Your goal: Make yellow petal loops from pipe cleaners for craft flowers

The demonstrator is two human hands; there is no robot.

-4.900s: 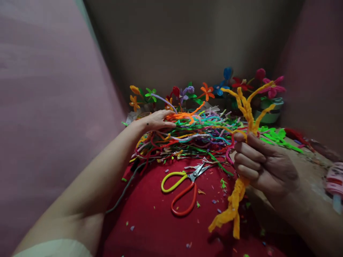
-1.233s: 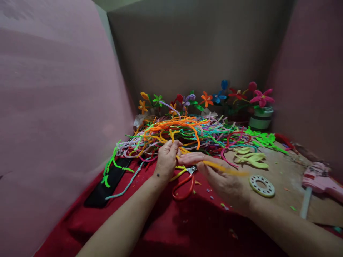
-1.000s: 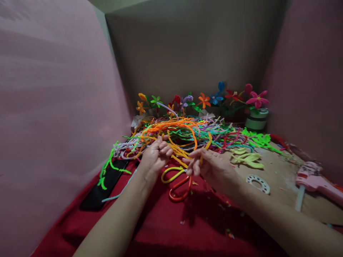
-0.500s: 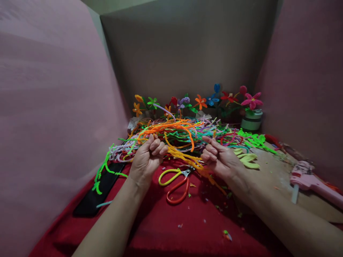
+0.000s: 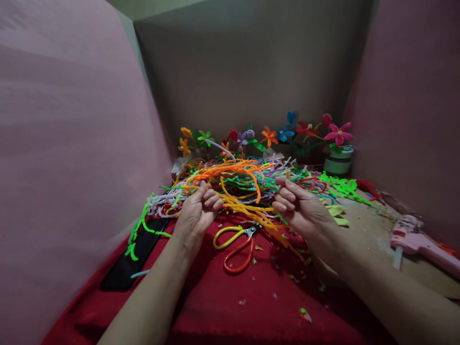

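Observation:
My left hand (image 5: 201, 208) is closed, thumb against the curled fingers, at the near left edge of a pile of fuzzy stems (image 5: 237, 179). A small orange bit shows by its fingertips. To the right, my right hand (image 5: 298, 203) is also closed, with a short orange tip (image 5: 287, 175) showing above its thumb and forefinger. What either hand grips is too small to make out. Yellow-orange stems (image 5: 247, 207) lie between and below the hands. Scissors (image 5: 239, 256) with one yellow and one red handle rest on the red cloth (image 5: 223, 306).
Fuzzy flowers (image 5: 269, 136) stand behind the pile, with a green-lidded pot (image 5: 338, 160) at right. A black phone (image 5: 131, 266) lies left under green stems. Pale yellow petals (image 5: 338, 211) and a pink glue gun (image 5: 408, 235) are on the right. Scraps dot the cloth.
My right hand has shifted slightly to the right, and my left hand a little to the left at the fingertips, so the gap between them is wider. Both stay closed.

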